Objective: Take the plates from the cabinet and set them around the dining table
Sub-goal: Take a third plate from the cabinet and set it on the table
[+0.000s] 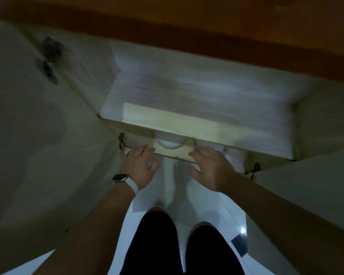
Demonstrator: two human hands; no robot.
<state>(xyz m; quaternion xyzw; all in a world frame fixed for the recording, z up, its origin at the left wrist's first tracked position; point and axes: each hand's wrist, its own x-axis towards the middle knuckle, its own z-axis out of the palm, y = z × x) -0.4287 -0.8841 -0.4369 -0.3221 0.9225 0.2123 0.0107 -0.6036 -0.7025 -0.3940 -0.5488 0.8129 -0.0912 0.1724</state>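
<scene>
Left hand: the left hand (pixel 141 165) reaches forward with its fingers nearly straight and loosely spread; it has hold of nothing. Its fingertips lie at the front edge of the lower compartment, and the blur hides whether they touch the wood.
Right hand: the right hand (pixel 209 167) is stretched out the same way, fingers relaxed and apart, with nothing in its grasp, and its fingertips are also at that front edge.
Wrist: a pale-strapped wristwatch with a dark face (pixel 125 180) sits on the left wrist.
Plates: a white round plate (pixel 170 142) shows only in part, inside the cabinet just under the shelf's front edge, between the two hands and touched by neither. The view is too dim to tell whether it is one plate or a stack.
Cabinet: the pale wooden cabinet (pixel 187 92) stands open, with a light wooden shelf (pixel 167 120) across it.
Doors: the left cabinet door (pixel 38 116) and the right cabinet door (pixel 316 175) are swung wide to either side.
Above: a brown wooden top (pixel 187 26) runs over the cabinet.
Below: black trouser legs (pixel 157 245) stand on a white floor (pixel 167 185).
</scene>
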